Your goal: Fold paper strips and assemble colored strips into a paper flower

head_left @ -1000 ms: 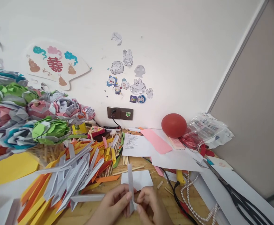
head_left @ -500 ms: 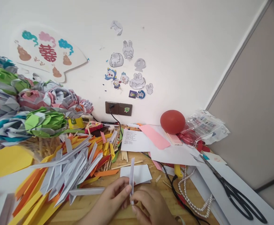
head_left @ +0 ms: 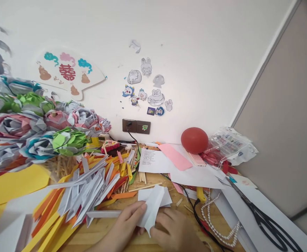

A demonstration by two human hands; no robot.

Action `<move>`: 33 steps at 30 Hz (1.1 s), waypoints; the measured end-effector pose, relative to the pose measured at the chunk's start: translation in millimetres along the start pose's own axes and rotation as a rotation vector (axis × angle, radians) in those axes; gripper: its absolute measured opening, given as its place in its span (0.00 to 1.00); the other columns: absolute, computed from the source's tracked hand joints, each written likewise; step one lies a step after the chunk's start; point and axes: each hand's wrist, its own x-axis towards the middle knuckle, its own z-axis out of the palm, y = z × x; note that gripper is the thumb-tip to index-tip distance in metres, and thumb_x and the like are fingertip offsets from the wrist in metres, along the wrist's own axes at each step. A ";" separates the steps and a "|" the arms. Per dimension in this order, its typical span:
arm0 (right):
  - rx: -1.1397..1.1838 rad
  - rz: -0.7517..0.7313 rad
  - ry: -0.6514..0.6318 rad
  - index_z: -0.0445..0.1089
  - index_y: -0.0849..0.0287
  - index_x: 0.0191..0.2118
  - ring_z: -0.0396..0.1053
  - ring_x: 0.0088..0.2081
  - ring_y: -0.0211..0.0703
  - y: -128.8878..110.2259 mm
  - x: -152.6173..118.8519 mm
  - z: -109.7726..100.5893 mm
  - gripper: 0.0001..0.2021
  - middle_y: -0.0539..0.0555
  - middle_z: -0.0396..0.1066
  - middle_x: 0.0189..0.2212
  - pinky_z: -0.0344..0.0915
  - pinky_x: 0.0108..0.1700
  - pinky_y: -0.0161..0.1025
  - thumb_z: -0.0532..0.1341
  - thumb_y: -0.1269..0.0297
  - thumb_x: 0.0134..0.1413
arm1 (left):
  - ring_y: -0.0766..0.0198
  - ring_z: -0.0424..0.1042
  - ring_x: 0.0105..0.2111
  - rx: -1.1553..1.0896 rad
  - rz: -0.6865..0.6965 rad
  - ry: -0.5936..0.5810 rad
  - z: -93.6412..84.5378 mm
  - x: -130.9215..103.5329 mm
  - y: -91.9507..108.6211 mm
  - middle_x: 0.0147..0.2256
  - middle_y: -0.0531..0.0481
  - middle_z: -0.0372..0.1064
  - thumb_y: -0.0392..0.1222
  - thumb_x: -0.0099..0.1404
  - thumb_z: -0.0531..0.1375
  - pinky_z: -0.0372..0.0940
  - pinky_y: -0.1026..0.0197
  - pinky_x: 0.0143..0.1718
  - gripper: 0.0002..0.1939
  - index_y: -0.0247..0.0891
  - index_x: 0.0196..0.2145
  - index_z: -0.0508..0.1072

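- Two bare hands work low over a wooden table [head_left: 90, 238], with a creased white paper [head_left: 152, 208] between them, on the near side of the white paper stack [head_left: 167, 198] and overlapping it in view.
- The creased paper's long axis runs away from the person, its far end tipping slightly to the right and its narrow near end pointing down between the hands.
- The left hand [head_left: 127, 224] lies nearer and to the left of the stack, its thumb laid on the paper's left edge and other fingers partly visible beneath, closed in a light pinch.
- The right hand [head_left: 176, 229], nearer than the stack and slightly to its right, has curled fingers drawn in against the paper's lower right edge (its thumb is partly lost in blur, so whether the grip closes fully cannot be told).
- Of the two, the right hand appears nearer the pointed end; the left thumb sits farther up the long axis, so the sheet slants across the space between both sets of fingers.
- Left of the stack, a single folded white strip [head_left: 104, 214] lies just beside the left hand, with a heap of folded white strips [head_left: 86, 196] farther left.
- Well to the right of the stack rest black-handled scissors [head_left: 258, 213]; beyond it, also to the right, sits a red balloon [head_left: 195, 140].
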 end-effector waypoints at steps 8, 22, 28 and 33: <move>0.515 0.519 -0.109 0.67 0.58 0.26 0.63 0.29 0.36 1.8 -5.0 3.2 0.04 0.49 0.65 0.25 0.57 0.31 0.31 0.57 0.72 0.48 | 0.66 0.62 0.20 0.058 0.049 -0.033 1.3 0.4 7.8 0.16 0.56 0.62 0.56 0.55 0.53 0.58 0.64 0.27 0.19 0.36 0.22 0.66; 0.817 0.964 -0.052 0.67 0.60 0.27 0.58 0.20 0.32 -1.8 -0.5 18.6 0.04 0.44 0.58 0.16 0.55 0.23 0.28 0.58 0.73 0.41 | 0.63 0.65 0.24 0.097 0.098 -0.046 2.2 -2.6 4.5 0.19 0.55 0.64 0.51 0.59 0.50 0.60 0.63 0.31 0.15 0.38 0.28 0.67; 0.794 0.944 -0.034 0.67 0.60 0.28 0.58 0.20 0.33 -1.9 -1.3 20.3 0.06 0.44 0.58 0.17 0.56 0.23 0.29 0.58 0.74 0.40 | 0.66 0.64 0.25 0.200 0.136 -0.074 4.4 0.0 -4.8 0.26 0.54 0.66 0.48 0.54 0.57 0.58 0.66 0.28 0.15 0.36 0.37 0.66; 0.765 0.984 -0.036 0.67 0.60 0.28 0.58 0.21 0.33 -3.2 -1.1 21.8 0.06 0.44 0.57 0.16 0.55 0.24 0.29 0.57 0.75 0.39 | 0.60 0.66 0.35 0.221 0.155 -0.080 9.5 -0.4 2.7 0.33 0.50 0.69 0.39 0.53 0.57 0.60 0.63 0.38 0.10 0.36 0.35 0.66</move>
